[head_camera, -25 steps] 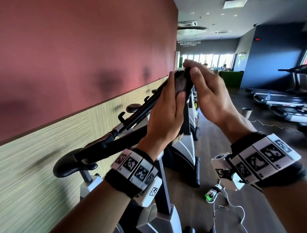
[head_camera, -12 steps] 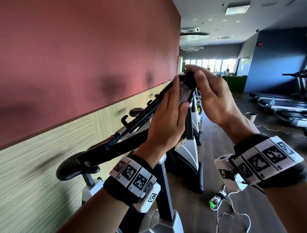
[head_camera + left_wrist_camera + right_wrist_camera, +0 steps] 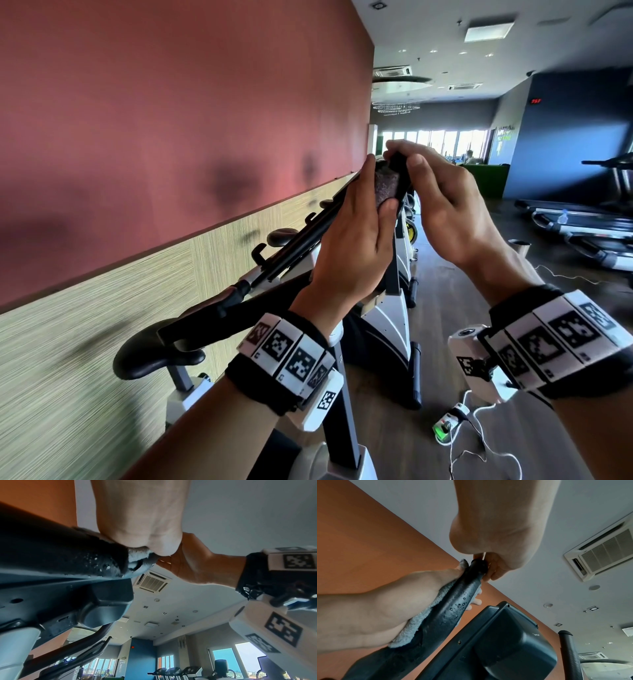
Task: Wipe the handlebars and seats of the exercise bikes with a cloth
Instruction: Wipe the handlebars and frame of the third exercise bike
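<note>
A black foam handlebar (image 3: 239, 308) rises up and to the right; in the right wrist view this handlebar (image 3: 453, 601) is speckled with water drops. My left hand (image 3: 356, 240) wraps a grey cloth (image 3: 387, 185) around the bar just below its tip, thumb pressing on the cloth. From the right wrist, that cloth (image 3: 412, 628) bunches under my left hand (image 3: 385, 601). My right hand (image 3: 445, 205) pinches the bar's very end from above. In the left wrist view, cloth (image 3: 139, 555) peeks out at the tip beside my right hand (image 3: 197, 563). A black seat (image 3: 154, 356) sits lower left.
The bike's dark console (image 3: 505, 642) sits just under the bar. More bikes (image 3: 400, 240) line the red wall (image 3: 171, 137). Treadmills (image 3: 582, 226) stand at the right. White cables and a small device with a green light (image 3: 445, 426) lie on the wooden floor.
Both hands keep their hold near the handlebar's tip. My left hand with the cloth has shifted slightly along the bar, and the view has drifted a little.
</note>
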A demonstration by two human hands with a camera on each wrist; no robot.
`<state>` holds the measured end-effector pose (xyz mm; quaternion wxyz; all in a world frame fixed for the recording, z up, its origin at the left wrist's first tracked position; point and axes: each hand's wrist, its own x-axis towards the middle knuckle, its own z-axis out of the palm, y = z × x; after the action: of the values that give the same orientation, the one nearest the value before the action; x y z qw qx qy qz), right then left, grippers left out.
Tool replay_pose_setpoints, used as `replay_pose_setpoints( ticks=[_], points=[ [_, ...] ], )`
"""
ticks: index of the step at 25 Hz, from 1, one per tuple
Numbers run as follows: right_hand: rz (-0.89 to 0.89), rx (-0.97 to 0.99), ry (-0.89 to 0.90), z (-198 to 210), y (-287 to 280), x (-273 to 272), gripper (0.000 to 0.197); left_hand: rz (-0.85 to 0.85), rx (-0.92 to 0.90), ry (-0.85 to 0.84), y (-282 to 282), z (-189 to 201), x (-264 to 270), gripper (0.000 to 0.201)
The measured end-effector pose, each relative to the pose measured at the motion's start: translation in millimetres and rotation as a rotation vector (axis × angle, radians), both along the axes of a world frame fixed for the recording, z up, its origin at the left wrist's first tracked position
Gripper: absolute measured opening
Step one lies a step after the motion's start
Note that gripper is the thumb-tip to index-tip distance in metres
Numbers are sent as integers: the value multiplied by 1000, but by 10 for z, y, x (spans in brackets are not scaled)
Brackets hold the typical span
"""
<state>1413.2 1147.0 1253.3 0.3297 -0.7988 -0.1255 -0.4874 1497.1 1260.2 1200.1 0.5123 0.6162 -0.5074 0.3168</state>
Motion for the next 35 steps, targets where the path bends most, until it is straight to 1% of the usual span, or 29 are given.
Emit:
replay_pose_setpoints(
  ticks=[3,5,7,10,12,15,17,19,22,25,28,35],
  points=[
    [10,0,-20,4,-9,19,44,-11,-14,30,-97,161,76,62],
    [19,-1,-42,-11,-7,40,43,-4,-28,12,-115,182,84,62],
    [14,3,-52,-27,-10,57,43,22,-19,-13,-44,72,30,61],
    [6,26,-42,-25,-9,69,44,61,70,-44,83,-130,-51,61],
    [-4,55,-48,-12,7,78,45,24,76,-51,57,-33,-15,63],
    [-11,99,-41,-11,46,80,46,-45,25,-27,-22,130,27,66],
    [-20,108,-35,-6,65,85,47,-114,8,-2,39,54,35,59],
    [-43,110,-26,7,69,62,47,-209,35,26,167,-56,56,53],
    [-63,123,-13,37,87,35,46,-263,55,15,222,-2,163,51],
    [-70,122,-16,39,105,28,45,-211,24,42,81,83,197,55],
    [-93,128,2,57,106,21,45,-165,6,51,16,43,200,57],
    [-108,112,15,75,124,-4,42,-183,21,71,73,9,223,54]
  ],
)
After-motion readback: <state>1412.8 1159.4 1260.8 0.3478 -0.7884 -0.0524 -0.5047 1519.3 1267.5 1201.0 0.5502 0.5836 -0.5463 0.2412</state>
